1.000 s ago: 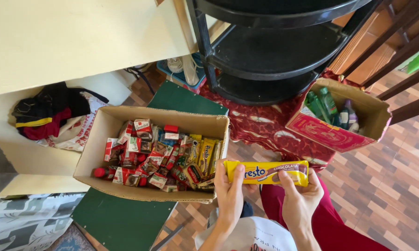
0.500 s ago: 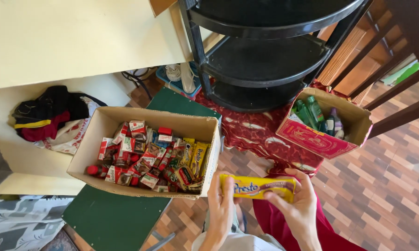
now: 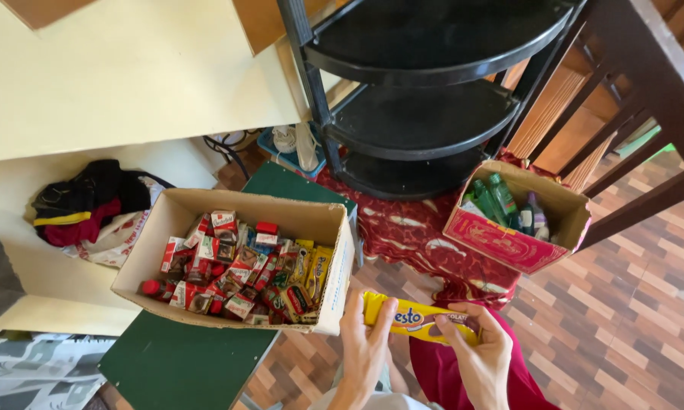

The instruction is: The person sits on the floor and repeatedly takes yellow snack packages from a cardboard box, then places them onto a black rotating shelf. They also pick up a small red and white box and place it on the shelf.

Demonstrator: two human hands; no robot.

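1. At the bottom middle, the left hand [image 3: 366, 342] and right hand [image 3: 474, 351] pinch a long yellow snack pack [image 3: 418, 317], fingers pressed on its two ends.
2. Just left of it, a cardboard box [image 3: 160, 228] full of small snacks sits on a green table [image 3: 182, 364].
3. Farther right, a red box [image 3: 509, 243] holds green bottles [image 3: 493, 199].
4. At the top stands a black shelf [image 3: 425, 114].
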